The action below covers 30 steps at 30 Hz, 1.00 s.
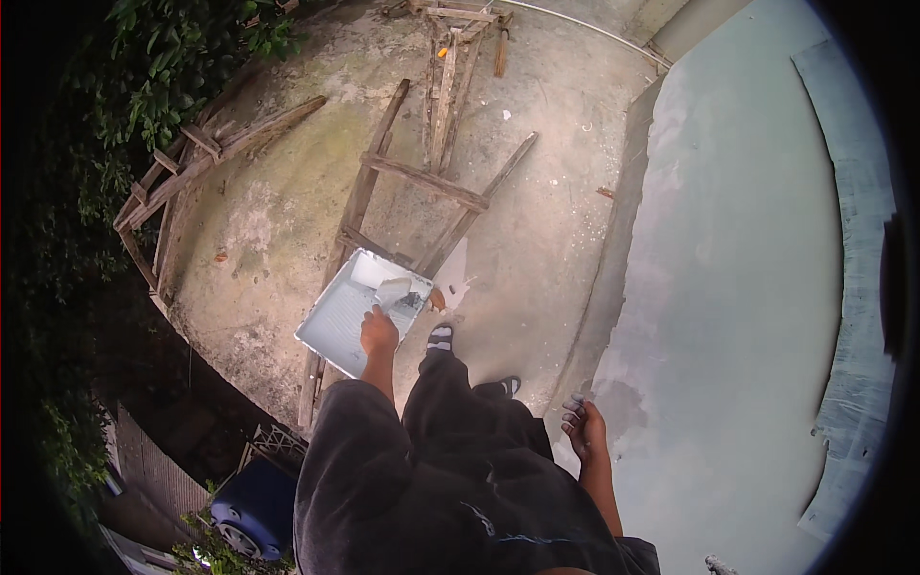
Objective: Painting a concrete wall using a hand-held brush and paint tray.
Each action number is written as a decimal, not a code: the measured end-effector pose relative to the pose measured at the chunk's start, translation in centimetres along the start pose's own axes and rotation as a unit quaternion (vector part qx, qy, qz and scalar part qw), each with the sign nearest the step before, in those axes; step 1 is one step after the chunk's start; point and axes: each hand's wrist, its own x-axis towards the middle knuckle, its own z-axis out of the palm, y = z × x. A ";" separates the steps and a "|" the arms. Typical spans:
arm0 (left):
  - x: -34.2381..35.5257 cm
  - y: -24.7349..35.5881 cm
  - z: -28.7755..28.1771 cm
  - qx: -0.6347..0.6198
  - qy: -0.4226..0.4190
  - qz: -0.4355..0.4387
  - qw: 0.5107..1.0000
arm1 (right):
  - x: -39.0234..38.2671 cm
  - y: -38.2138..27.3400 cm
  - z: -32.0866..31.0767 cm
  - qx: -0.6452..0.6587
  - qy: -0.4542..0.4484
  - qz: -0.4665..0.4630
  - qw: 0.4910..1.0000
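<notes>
Dark shirt point(412, 513) foremost; outstretched left grip point(379, 331) clasps a brush point(393, 288); right grip point(584, 427) hangs half-curled, empty.

The paint tray point(331, 321) is pale blue-grey, the wall point(738, 287) greenish, the clothing point(441, 503) charcoal.

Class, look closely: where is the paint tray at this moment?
In the head view, the paint tray is left of centre, beneath the person's left hand, apparently resting on the wooden trestle.
</notes>
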 end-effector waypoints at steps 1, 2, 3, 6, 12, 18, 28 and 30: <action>0.4 -0.3 0.4 0.001 -0.004 0.002 1.000 | -0.3 0.4 0.1 0.001 0.009 0.007 1.000; 1.0 0.0 1.0 0.011 -0.028 -0.003 1.000 | -0.6 0.8 0.0 0.004 0.022 0.012 1.000; 1.7 0.0 1.3 0.022 -0.047 -0.014 0.999 | -0.8 1.1 0.2 0.005 0.033 0.019 0.999; 3.5 -0.5 3.1 0.059 -0.076 -0.017 0.995 | -1.3 2.7 0.0 0.006 0.062 0.055 0.996; 6.3 -1.2 6.3 0.102 -0.097 0.002 0.990 | -1.0 4.8 0.4 -0.019 0.097 0.089 0.991; 7.3 -0.9 7.1 0.081 -0.105 -0.017 0.991 | -0.4 5.3 1.0 -0.054 0.097 0.102 0.989; 4.4 -0.9 5.5 0.045 -0.060 0.033 0.997 | -0.6 4.7 1.3 -0.060 0.094 0.075 0.991; 3.6 -1.2 5.2 0.072 -0.060 0.029 0.995 | -0.6 4.6 1.2 -0.056 0.090 0.066 0.992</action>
